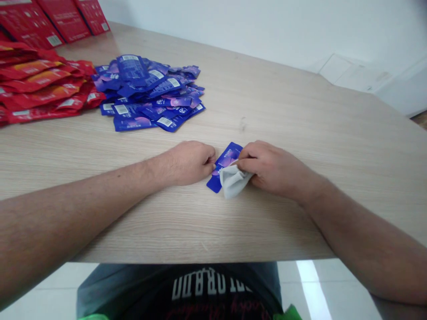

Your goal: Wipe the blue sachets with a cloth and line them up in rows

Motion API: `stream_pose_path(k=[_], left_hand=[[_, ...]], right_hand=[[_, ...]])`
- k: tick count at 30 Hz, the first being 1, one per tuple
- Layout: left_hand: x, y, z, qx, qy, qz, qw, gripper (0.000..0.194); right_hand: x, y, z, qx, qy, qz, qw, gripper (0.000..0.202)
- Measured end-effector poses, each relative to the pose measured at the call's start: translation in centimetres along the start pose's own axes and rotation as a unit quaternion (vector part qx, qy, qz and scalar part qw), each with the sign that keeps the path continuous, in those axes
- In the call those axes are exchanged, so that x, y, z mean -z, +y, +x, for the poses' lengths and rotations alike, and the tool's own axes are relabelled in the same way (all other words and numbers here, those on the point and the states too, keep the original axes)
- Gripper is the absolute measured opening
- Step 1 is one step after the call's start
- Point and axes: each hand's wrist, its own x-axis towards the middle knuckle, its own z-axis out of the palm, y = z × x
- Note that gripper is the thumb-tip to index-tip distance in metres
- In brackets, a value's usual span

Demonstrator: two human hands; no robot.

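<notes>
A blue and purple packet lies flat on the wooden table in front of me, slanting up to the right. My left hand is closed, its thumb and fingertips pinching the packet's left edge. From the other side, my right hand grips a bunched white cloth between thumb and fingers. Part of the cloth hangs over the packet's lower right side and hides some of its print.
Farther back is a heap of similar blue packets. Left of it lies a stack of red packets, with red boxes standing behind. A white wall borders the wooden table at the back.
</notes>
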Motion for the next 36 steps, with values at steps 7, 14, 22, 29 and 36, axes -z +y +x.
stream_pose_path(k=[7, 14, 22, 29, 36], left_hand=[[-0.3, -0.3, 0.1, -0.004, 0.014, -0.002, 1.0, 0.025], [-0.2, -0.2, 0.1, -0.007, 0.013, -0.01, 1.0, 0.021], [-0.2, -0.2, 0.1, -0.007, 0.019, -0.01, 1.0, 0.021], [-0.4, -0.4, 0.1, -0.007, 0.026, -0.008, 1.0, 0.023], [-0.3, -0.4, 0.1, -0.007, 0.022, -0.008, 1.0, 0.022]], right_hand=[[-0.5, -1.4, 1.0, 0.044, 0.005, 0.0, 0.999, 0.023], [-0.9, -1.4, 1.1, 0.071, 0.003, 0.023, 0.997, 0.023], [-1.1, -1.1, 1.1, 0.05, 0.018, 0.009, 0.999, 0.021], [-1.1, -0.9, 1.1, 0.002, 0.035, -0.002, 0.999, 0.021], [-1.2, -1.0, 1.1, 0.014, 0.033, -0.001, 0.999, 0.023]])
